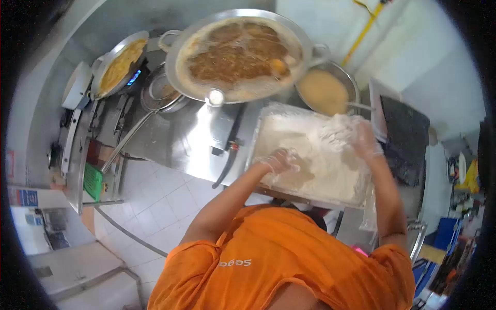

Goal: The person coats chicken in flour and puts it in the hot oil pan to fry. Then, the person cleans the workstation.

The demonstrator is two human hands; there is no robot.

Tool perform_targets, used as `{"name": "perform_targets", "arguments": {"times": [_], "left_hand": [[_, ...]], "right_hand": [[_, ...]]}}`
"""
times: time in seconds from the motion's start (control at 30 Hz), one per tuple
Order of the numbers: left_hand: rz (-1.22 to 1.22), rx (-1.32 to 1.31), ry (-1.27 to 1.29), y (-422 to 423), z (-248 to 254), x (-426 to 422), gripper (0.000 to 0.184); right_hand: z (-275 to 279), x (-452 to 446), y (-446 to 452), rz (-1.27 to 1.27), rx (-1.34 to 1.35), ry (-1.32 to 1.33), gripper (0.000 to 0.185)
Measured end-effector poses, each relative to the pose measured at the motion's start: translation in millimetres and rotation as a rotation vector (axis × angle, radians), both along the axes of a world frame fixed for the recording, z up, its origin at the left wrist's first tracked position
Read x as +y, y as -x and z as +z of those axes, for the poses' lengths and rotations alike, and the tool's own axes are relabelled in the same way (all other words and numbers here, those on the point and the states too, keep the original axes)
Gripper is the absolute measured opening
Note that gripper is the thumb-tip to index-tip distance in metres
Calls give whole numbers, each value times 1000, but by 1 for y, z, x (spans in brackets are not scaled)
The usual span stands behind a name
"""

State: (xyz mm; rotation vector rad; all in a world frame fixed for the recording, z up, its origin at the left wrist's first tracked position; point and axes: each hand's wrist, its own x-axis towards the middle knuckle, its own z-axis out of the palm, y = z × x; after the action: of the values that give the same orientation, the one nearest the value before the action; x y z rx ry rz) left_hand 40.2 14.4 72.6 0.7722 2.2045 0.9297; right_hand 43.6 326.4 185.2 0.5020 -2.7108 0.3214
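Observation:
A wide tray (268, 124) of pale flour lies in front of me. My right hand (365, 140), in a clear plastic glove, is closed on a flour-coated piece (335, 133) over the tray's far right part. What lies under that white coating does not show. Above the flour on the tray's left side is my left hand (281, 160), also gloved and dusted white. Its fingers are slightly bent and apart, and I see nothing held in them. Just beyond the tray, a metal bowl (354, 85) contains a beige liquid batter (323, 92) and a utensil handle (360, 106).
A large wok (181, 77) of bubbling brown oil stands beyond the tray, close to the batter bowl. Left of it are a strainer (160, 93) with a long handle and another pan (132, 46) over a blue flame. A hose (227, 168) hangs at the steel counter's front edge.

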Motion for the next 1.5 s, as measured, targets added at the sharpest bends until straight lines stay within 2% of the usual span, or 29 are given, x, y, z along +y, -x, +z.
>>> {"name": "perform_targets", "arguments": {"times": [0.03,0.1,0.13,0.23,0.3,0.37,0.4,0.43,0.47,0.5,0.53,0.57,0.63,0.67,0.73,0.8,0.9,0.93,0.97,1.03,1.1,1.23,1.33,1.43,1.5], "left_hand": [[-13,-33,-36,-1,15,-4,68],[-27,96,-167,1,-13,-6,64],[-32,115,-123,0,-7,-10,64],[-61,91,-132,9,25,-38,66],[-85,36,-330,18,42,-78,65],[-303,203,-427,36,10,-91,60],[-327,227,-437,46,16,-114,59],[-349,251,-448,56,22,-138,58],[-282,205,-434,51,61,-171,58],[-215,157,-420,54,84,-200,58],[-70,326,-512,57,74,-205,54],[-18,202,-590,61,75,-223,53],[77,-49,-737,72,77,-258,49],[64,72,-787,80,64,-264,43],[29,-4,-787,86,73,-306,50],[51,-25,-837,88,63,-323,55],[224,-168,-909,81,76,-374,38],[131,-164,-844,88,69,-380,41],[142,-122,-863,89,62,-386,42],[179,-27,-901,89,49,-398,44],[176,-271,-932,91,49,-416,45],[237,-308,-948,96,45,-420,44],[194,-365,-949,104,65,-442,42],[192,-377,-1002,103,77,-452,39],[214,-279,-968,103,77,-453,36]], "right_hand": [[44,-16,16,45,12,-128,14],[122,-65,48,79,-12,-158,24],[160,-105,63,77,-55,-59,29],[226,-212,129,110,-75,95,36],[259,-303,167,137,-75,142,37],[283,-406,204,154,-88,180,36],[270,-426,280,196,112,60,38],[271,-469,317,258,159,11,38],[272,-513,353,319,208,-36,39],[283,-583,350,398,97,-21,40],[279,-632,369,384,-50,23,40],[272,-680,390,364,-196,66,41],[233,-762,435,286,129,-174,41],[213,-798,472,276,109,-261,42],[174,-853,511,242,74,-353,44],[139,-889,522,193,34,-364,46],[65,-922,602,196,-64,-652,44],[45,-924,612,134,-95,-604,42],[34,-926,611,72,-124,-555,40],[31,-935,614,24,-117,-539,38],[59,-942,577,46,-71,-617,38],[71,-962,596,40,-34,-672,42],[62,-994,633,97,-25,-592,42],[84,-1030,565,240,-59,-513,38],[48,-1054,594,317,-80,-321,37]]}}
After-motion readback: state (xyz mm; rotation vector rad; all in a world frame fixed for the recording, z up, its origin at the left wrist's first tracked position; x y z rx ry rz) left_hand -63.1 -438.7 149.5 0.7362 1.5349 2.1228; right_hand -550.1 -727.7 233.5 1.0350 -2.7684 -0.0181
